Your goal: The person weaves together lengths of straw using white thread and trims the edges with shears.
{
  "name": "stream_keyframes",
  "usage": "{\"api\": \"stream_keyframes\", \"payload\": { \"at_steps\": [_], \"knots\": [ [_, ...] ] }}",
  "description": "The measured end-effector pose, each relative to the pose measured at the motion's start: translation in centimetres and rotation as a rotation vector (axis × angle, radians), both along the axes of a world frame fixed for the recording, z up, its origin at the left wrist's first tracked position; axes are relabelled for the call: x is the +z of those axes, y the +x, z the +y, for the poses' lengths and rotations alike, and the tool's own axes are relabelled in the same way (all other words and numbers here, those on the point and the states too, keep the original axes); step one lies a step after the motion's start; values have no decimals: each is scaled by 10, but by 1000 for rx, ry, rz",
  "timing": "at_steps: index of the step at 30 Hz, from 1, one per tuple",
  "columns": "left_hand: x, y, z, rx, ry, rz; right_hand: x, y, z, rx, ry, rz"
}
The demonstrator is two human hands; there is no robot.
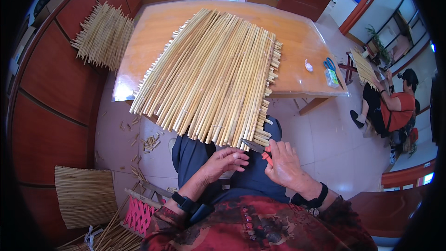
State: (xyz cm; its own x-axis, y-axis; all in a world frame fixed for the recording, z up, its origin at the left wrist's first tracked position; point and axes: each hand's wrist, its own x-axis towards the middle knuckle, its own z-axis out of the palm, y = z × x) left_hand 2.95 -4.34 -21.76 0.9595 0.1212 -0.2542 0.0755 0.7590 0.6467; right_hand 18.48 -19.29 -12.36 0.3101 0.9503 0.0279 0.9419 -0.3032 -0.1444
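Observation:
A large mat of straw-coloured reed sticks point(209, 79), bound side by side with thread, lies on the table and hangs over its near edge above my lap. Its right side is uneven, with short stick ends poking out. My right hand point(285, 165) grips red-handled pruning shears point(266, 157), whose dark blades touch the stick ends at the mat's near right corner. Just below the near edge is my left hand point(224, 163), its fingers loosely curled and apart, with nothing seen in them.
On the wooden table point(297, 51) are blue-handled scissors point(330, 63), a small box point(331, 78) and a crumpled wad point(308, 66). More reed mats point(86, 197) lean at the left by the cabinets point(51, 125). Cut stick pieces point(151, 142) litter the floor. A seated person point(395, 104) handles another mat.

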Motion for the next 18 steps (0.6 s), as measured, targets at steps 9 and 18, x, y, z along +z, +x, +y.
{"api": "stream_keyframes", "payload": {
  "at_steps": [9,18],
  "knots": [
    [5,9,-3,161,0,31,6,9,2,82,-7,-74],
    [-3,20,-10,428,-10,52,0,12,6,104,90,-11]
  ]
}}
